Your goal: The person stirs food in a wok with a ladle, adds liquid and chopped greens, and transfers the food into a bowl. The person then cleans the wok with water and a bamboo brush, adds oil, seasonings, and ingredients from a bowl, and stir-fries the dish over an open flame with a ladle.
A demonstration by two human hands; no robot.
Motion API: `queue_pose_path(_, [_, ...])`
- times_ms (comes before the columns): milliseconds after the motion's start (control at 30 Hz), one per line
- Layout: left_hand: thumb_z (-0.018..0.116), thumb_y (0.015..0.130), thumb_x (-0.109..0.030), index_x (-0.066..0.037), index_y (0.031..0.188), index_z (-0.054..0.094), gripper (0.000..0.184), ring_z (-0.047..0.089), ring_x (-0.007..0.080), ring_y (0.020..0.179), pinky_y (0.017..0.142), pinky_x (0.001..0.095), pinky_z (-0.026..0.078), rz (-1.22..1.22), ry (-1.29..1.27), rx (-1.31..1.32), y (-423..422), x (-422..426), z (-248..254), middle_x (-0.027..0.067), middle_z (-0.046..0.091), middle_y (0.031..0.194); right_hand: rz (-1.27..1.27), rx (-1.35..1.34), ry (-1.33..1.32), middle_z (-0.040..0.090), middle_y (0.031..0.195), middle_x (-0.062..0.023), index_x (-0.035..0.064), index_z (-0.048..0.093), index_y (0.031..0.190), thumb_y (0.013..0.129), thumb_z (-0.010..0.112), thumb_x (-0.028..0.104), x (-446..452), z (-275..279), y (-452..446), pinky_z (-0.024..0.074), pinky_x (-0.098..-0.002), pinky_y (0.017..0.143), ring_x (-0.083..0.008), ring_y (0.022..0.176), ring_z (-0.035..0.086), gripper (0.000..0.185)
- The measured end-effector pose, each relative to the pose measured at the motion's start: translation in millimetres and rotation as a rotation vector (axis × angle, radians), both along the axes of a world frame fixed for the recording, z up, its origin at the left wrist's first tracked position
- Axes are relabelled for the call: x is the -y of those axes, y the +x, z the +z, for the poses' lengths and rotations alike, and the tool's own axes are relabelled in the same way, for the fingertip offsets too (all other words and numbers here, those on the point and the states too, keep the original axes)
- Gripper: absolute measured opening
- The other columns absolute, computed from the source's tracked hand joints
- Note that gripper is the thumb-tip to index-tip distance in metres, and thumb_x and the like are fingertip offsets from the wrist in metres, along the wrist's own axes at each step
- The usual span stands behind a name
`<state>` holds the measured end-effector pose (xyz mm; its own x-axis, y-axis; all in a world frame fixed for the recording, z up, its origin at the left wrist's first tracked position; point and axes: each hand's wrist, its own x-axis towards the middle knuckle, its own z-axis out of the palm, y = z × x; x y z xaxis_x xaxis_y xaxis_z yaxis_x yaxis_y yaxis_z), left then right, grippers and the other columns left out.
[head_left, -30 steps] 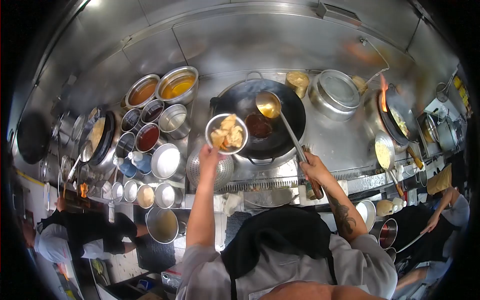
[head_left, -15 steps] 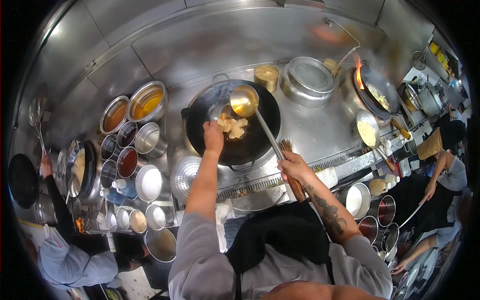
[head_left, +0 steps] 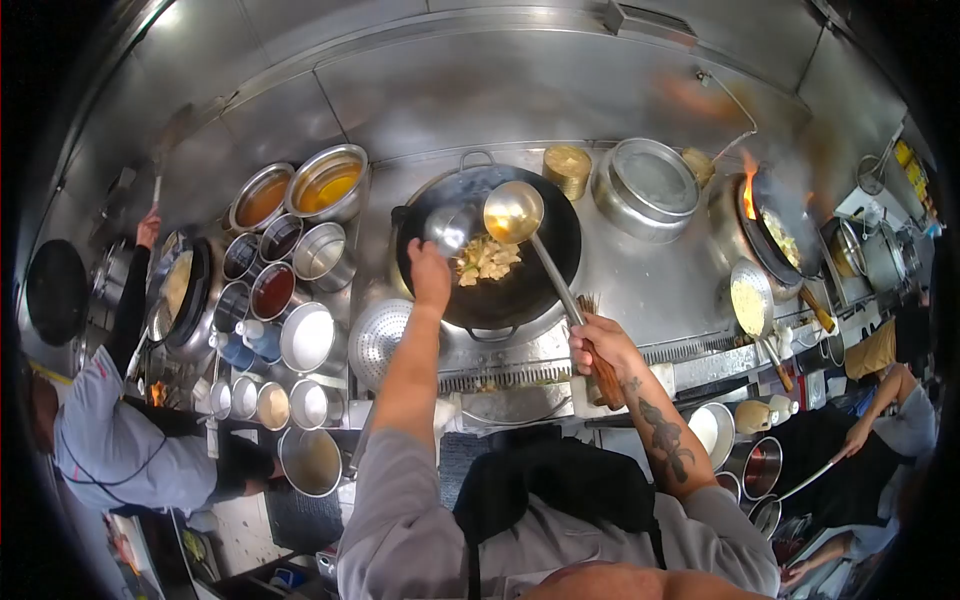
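In the head view my left hand (head_left: 430,275) reaches over the large black wok (head_left: 545,285), its fingers closed on the rim of a shiny metal bowl (head_left: 449,230). Pale chunks of food (head_left: 488,259) lie in the wok beside the bowl, with bits of green among them. My right hand (head_left: 602,343) grips a long-handled metal ladle (head_left: 514,212), whose bowl hangs over the wok with yellowish liquid in it. Bristles of a brush (head_left: 589,303) show right by that hand; whether it is held too, I cannot tell.
A perforated strainer (head_left: 380,345) lies left of the wok. Metal pots of sauces (head_left: 272,290) crowd further left. A lidded pot (head_left: 648,190) and another wok (head_left: 780,235) with a flame (head_left: 749,185) stand right. Co-workers (head_left: 130,430) are on both sides.
More food now lies in the wok, and the bowl in my left hand faces more into view. The ladle stays over the wok. The whole view has shifted.
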<state>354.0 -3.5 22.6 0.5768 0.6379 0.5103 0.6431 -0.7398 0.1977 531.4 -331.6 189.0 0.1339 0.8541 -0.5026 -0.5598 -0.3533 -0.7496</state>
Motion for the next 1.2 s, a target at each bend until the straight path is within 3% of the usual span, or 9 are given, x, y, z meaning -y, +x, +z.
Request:
queue_pose_path(267, [0.053,0.077,0.000,0.004,0.085,0.051,0.009,0.057,0.0492,0.082,0.077,0.0444,0.050,0.156,0.028,0.484,-20,55,41,0.0336,0.055,0.089,0.104,0.229,0.022,0.048,0.064,-0.0013,0.0046,0.051,0.098,0.085,0.050,0.004,17,-4,6,0.0386,-0.0261,0.039,-0.0103,0.043,0.045,0.014])
queue_pose_path(367, [0.055,0.080,-0.002,0.002,0.080,0.048,0.009,0.061,0.0390,0.072,0.069,0.0394,0.052,0.330,-0.450,0.704,-50,69,26,0.0241,0.057,0.076,0.147,0.414,0.032,0.048,0.064,-0.0016,0.0036,0.052,0.104,0.084,0.051,0.003,22,9,3,0.0394,-0.0258,0.037,-0.0109,0.041,0.045,0.021])
queue_pose_path(533, [0.055,0.090,-0.006,-0.005,0.080,0.048,0.012,0.060,0.0176,0.067,0.068,0.0345,0.057,0.303,-0.903,1.751,-149,197,80,0.0087,0.056,0.077,0.321,0.723,0.107,0.053,0.067,-0.0024,0.0036,0.056,0.108,0.084,0.054,0.008,8,-49,47,0.0391,-0.0262,0.038,-0.0103,0.044,0.047,0.024])
queue_pose_path(633, [0.056,0.089,-0.005,-0.003,0.085,0.046,0.010,0.061,0.0189,0.068,0.069,0.0343,0.057,0.406,-0.694,2.118,-240,306,64,0.0088,0.055,0.082,0.407,1.008,0.192,0.061,0.087,-0.0100,-0.0038,0.056,0.112,0.085,0.058,0.007,1,-70,51,0.0465,-0.0263,0.065,-0.0129,0.074,0.057,0.029])
queue_pose_path(733, [0.053,0.090,-0.006,-0.002,0.092,0.047,0.007,0.061,0.0201,0.071,0.068,0.0333,0.057,0.894,-0.345,2.143,-324,447,41,0.0096,0.056,0.086,0.389,0.960,0.334,0.054,0.067,-0.0054,-0.0022,0.052,0.111,0.088,0.052,0.007,-15,-98,63,0.0359,-0.0238,0.037,-0.0113,0.045,0.046,0.025])
queue_pose_path(900, [0.049,0.086,0.003,0.006,0.107,0.048,0.022,0.065,0.0266,0.072,0.064,0.0350,0.058,1.632,0.287,2.194,-371,721,17,0.0147,0.060,0.089,0.365,0.766,0.165,0.043,0.061,-0.0010,0.0053,0.047,0.111,0.088,0.049,0.010,-33,-78,56,0.0372,-0.0243,0.037,-0.0098,0.042,0.041,0.023])
queue_pose_path(1033, [0.050,0.088,0.001,0.004,0.104,0.047,0.017,0.060,0.0279,0.069,0.066,0.0408,0.059,1.623,1.051,2.214,-383,882,-27,0.0153,0.055,0.092,0.421,0.869,0.153,0.042,0.060,-0.0002,0.0059,0.051,0.106,0.090,0.049,0.011,-72,-111,59,0.0349,-0.0237,0.037,-0.0092,0.042,0.040,0.017])
queue_pose_path(1133, [0.054,0.086,-0.002,0.008,0.092,0.051,0.012,0.061,0.0323,0.077,0.079,0.0467,0.057,1.439,1.070,2.139,-388,980,-76,0.0180,0.057,0.091,0.330,0.847,0.259,0.041,0.060,0.0016,0.0058,0.054,0.115,0.090,0.051,0.011,-63,-110,39,0.0329,-0.0235,0.037,-0.0075,0.042,0.038,0.026])
queue_pose_path(1200, [0.046,0.091,-0.022,0.003,0.118,0.030,0.040,0.047,0.0381,0.103,0.093,0.0483,0.045,1.304,0.897,2.357,-396,1002,-68,0.0232,0.038,0.118,0.341,0.697,0.360,0.041,0.061,0.0029,0.0068,0.045,0.133,0.089,0.054,0.010,-48,-105,47,0.0323,-0.0230,0.037,-0.0062,0.043,0.038,0.045])
